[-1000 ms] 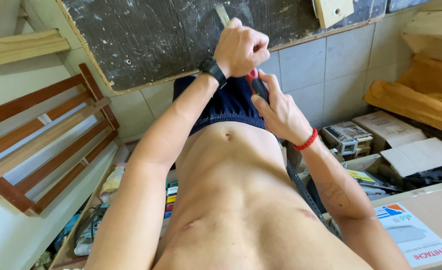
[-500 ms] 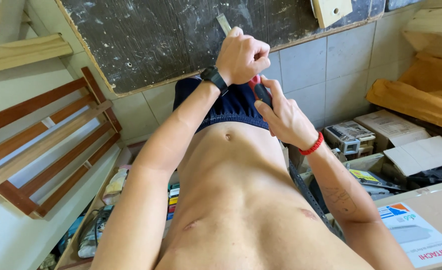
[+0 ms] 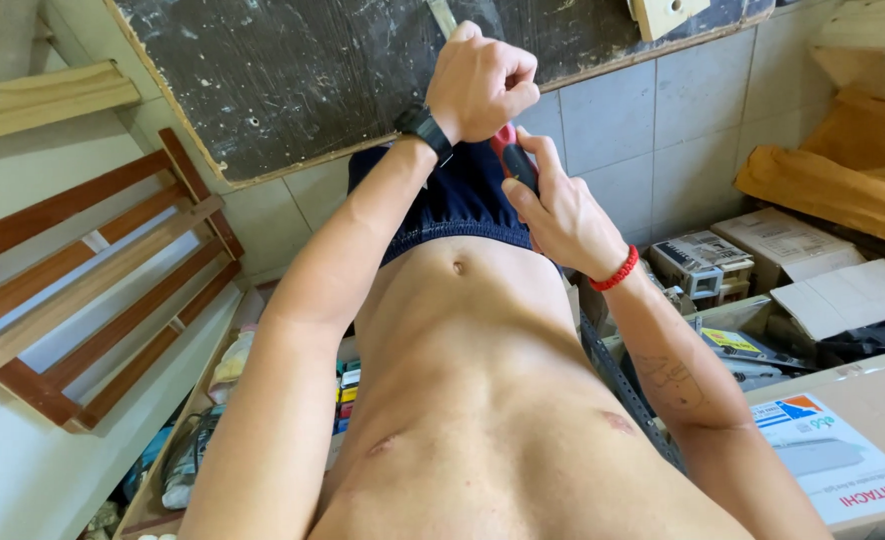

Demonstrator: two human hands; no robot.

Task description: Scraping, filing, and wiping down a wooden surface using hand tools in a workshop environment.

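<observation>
My left hand (image 3: 481, 82), with a black watch on its wrist, is closed in a fist around the shaft of a long tool. The tool's flat metal tip (image 3: 444, 17) sticks out above the fist against a dark, scuffed board (image 3: 293, 80). Just below the fist, my right hand (image 3: 561, 212), with a red cord bracelet, grips the tool's red-and-black handle (image 3: 516, 160). Both hands are raised over my bare torso and dark blue shorts (image 3: 453, 200).
A slatted wooden frame (image 3: 83, 290) leans at the left. Grey wall tiles (image 3: 693, 100) lie behind the hands. Cardboard boxes (image 3: 843, 440) and small packages (image 3: 708, 262) crowd the right, under an orange-brown cloth (image 3: 833, 185). Cluttered tools lie at lower left (image 3: 188, 450).
Both hands keep their grip on the tool and stay almost in place. The left fist shifts only slightly against the board.
</observation>
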